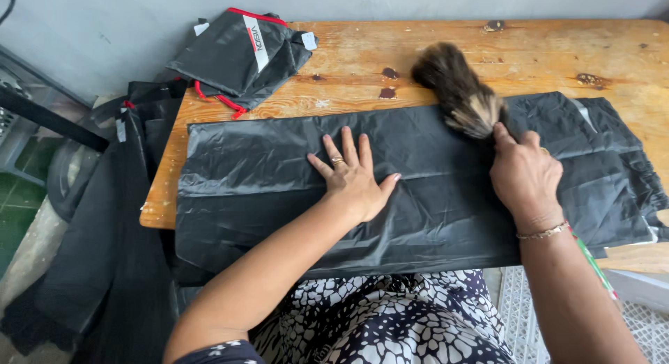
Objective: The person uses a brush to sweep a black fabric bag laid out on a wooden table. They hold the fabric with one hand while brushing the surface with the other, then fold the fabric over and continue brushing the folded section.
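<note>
A long sheet of black shiny fabric (432,197) lies spread across the wooden table (529,57). My left hand (354,174) rests flat on the fabric near its middle, fingers spread, with a ring on one finger. My right hand (524,174) grips the handle of a brown bristle brush (456,89), whose blurred head sits over the fabric's far edge. A bracelet circles my right wrist.
A folded black bag with red trim and a white stripe (240,54) lies on the table's far left corner. More black fabric (122,218) hangs off the left side toward the floor. A grey wall runs behind the table.
</note>
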